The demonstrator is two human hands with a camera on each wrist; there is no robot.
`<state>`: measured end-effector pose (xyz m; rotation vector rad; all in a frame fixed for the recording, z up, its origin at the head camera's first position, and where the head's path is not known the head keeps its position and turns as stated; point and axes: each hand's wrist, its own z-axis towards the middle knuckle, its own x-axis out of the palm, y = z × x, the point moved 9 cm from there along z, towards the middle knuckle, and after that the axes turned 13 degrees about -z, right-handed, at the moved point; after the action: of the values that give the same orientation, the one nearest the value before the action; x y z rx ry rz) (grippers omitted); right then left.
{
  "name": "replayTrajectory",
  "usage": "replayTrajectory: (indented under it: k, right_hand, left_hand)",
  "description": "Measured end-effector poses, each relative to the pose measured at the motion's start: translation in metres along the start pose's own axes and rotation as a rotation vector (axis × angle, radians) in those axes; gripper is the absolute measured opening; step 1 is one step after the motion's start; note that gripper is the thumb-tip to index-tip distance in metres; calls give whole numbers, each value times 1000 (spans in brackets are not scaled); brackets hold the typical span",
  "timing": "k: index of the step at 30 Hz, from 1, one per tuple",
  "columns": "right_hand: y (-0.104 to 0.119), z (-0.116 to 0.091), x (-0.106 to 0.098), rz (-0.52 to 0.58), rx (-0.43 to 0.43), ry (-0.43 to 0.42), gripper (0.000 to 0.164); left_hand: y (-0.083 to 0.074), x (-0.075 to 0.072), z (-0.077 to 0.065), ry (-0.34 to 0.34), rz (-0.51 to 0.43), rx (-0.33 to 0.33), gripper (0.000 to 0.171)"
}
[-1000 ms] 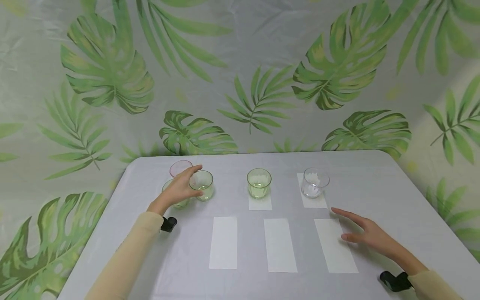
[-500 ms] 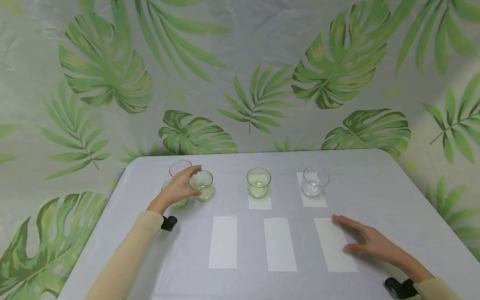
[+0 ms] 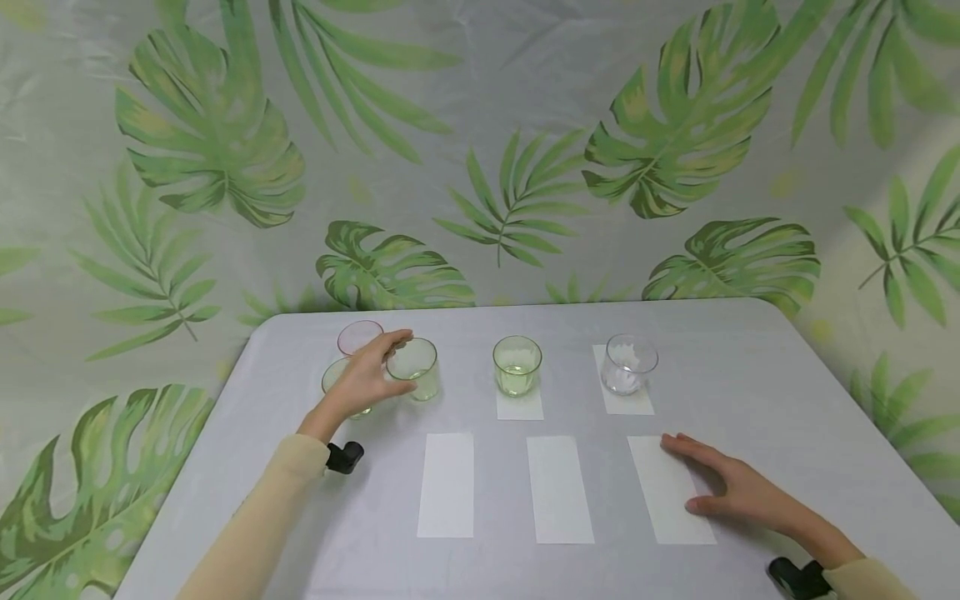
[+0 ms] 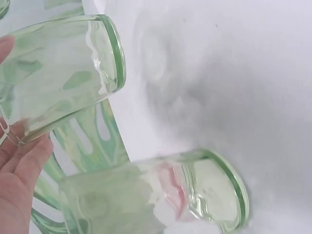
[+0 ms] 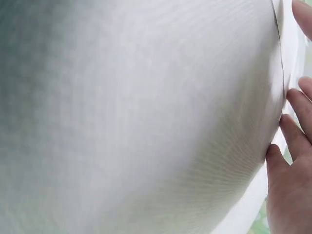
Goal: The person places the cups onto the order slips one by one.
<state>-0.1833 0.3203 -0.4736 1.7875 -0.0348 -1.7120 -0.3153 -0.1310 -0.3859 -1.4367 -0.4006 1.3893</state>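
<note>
My left hand [image 3: 360, 383] grips a green-tinted drinking glass [image 3: 422, 375] between thumb and fingers at the table's left. In the left wrist view, the base of this held glass [image 4: 63, 66] is off the white cloth. Beside it stands another green glass [image 4: 131, 202], partly hidden behind my left hand in the head view. A pink-rimmed glass [image 3: 352, 327] stands behind that hand, largely covered by it. At the right, my right hand [image 3: 746, 496] rests with fingers extended at the edge of a white paper rectangle [image 3: 663, 508]; it holds nothing.
A green glass [image 3: 517, 371] stands on a paper rectangle at the back middle. Right of it, a clear glass [image 3: 628, 371] stands on another rectangle. Two more paper rectangles [image 3: 450, 487] lie in the front row. A leaf-patterned cloth [image 3: 517, 200] hangs behind the table.
My left hand has shifted slightly right with the green glass and lifted it a little. The right hand has drawn slightly down toward the table since the first frame.
</note>
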Motion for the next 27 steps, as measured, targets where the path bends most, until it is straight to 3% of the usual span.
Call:
replayTrajectory:
  k: [5,10,17,27]
  right_hand:
    - [5,1,1,-13,-50,-13,77]
    - [5,1,2,-9,-61,-13,77]
    - [0,0,4,-62,-16,9,76]
    - [1,0,4,-61,-44,1,76]
  left_hand:
    - [-8,9,-2,8,-119,30,76]
    - [-23,20,-4,33,-167,87,76]
    - [-40,40,-5,72,-176,152,76]
    - [-59,74,-2,152,-187,215,77]
